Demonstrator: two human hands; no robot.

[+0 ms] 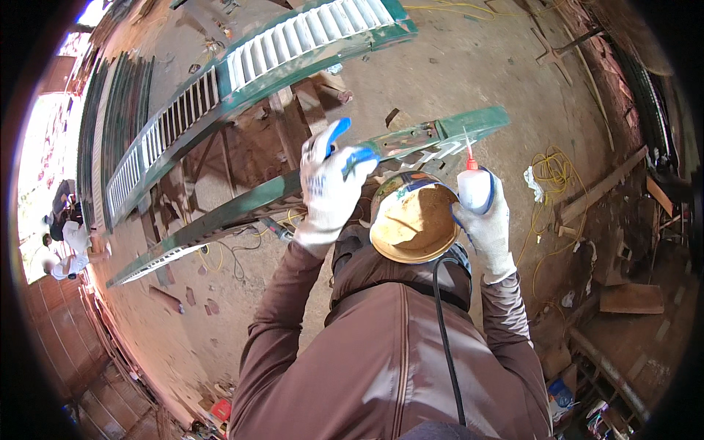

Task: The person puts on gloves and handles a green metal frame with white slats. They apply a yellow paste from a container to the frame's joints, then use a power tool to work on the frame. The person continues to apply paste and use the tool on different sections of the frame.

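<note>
My right hand [487,227], in a white glove with blue coating, is wrapped round a white squeeze bottle [474,192]. The bottle stands upright with a red cap and a thin pointed nozzle. My left hand [331,180], gloved the same way, is raised over a green slatted frame [271,192] with its fingers apart and nothing visible in them. Between my hands, close to my waist, sits a round tub [411,258] holding tan powder [414,216]. What supports the tub is hidden.
A second green frame with pale slats [304,55] lies beyond, on wooden supports [290,121]. Several long green pieces [121,125] stand at the left, near a person in white [75,242]. A yellow cord [555,169] coils on the floor at right, near wooden boards [605,187].
</note>
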